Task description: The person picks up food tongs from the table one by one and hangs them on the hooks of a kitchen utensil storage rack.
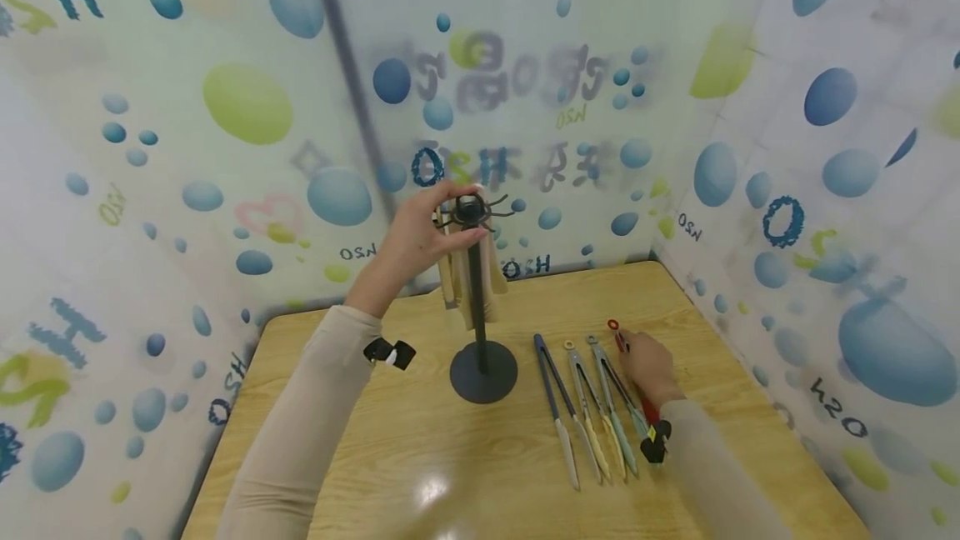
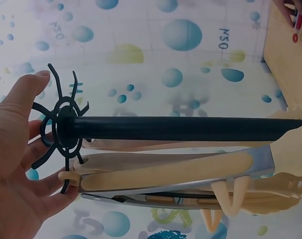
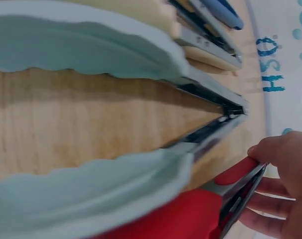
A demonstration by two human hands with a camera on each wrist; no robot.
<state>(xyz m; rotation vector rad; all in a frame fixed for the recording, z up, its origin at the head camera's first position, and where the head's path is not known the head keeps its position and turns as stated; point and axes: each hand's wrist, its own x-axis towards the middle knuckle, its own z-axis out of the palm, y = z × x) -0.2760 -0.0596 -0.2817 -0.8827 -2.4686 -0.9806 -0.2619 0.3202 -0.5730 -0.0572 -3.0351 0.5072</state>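
A dark rotating utensil stand (image 1: 477, 298) rises upright from a round base on the table. My left hand (image 1: 416, 232) holds its hooked top between thumb and fingers. Beige-handled tongs (image 2: 166, 172) hang from a hook by their ring, with other beige utensils (image 1: 491, 269) beside them, partly hidden by the pole. On the right, my right hand (image 1: 651, 365) pinches red tongs (image 3: 235, 172) near their ring end; most of them are hidden in the head view. Left of that hand lie pale green tongs (image 1: 615, 419), yellow tongs (image 1: 582, 382) and blue-grey tongs (image 1: 552, 390), legs spread.
The wooden table (image 1: 390, 440) is enclosed by pale walls (image 1: 180, 215) printed with blue and green bubbles. The back wall stands close behind the stand. In the right wrist view, the green tongs' scalloped tips (image 3: 91, 45) lie right beside the red tongs.
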